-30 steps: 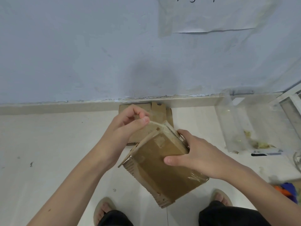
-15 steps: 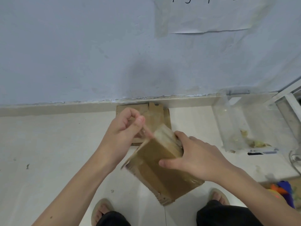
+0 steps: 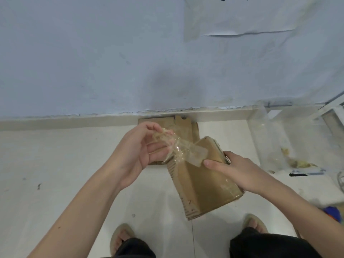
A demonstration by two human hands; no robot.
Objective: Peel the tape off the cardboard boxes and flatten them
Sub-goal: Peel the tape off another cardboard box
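Observation:
A small brown cardboard box [image 3: 202, 185] is held in the air in front of me, tilted. My right hand [image 3: 240, 174] grips its right side, thumb across the top face. A strip of clear tape [image 3: 178, 148] stretches from the box's upper left corner to my left hand [image 3: 143, 148], which pinches the crumpled end of it. A patch of tape still sticks to the box's face near my right thumb. A flattened piece of cardboard [image 3: 184, 125] lies on the floor by the wall, partly hidden behind my hands.
A clear plastic bag [image 3: 270, 140] with scraps lies on the floor at right, next to a pen [image 3: 305, 173]. Blue and orange objects [image 3: 333, 214] sit at the right edge. My sandalled feet [image 3: 122, 237] stand on pale tiles below. The wall is close ahead.
My left hand has pulled the tape up and away to the left, peeling a longer strip off the box. The box has turned more upright in my right hand.

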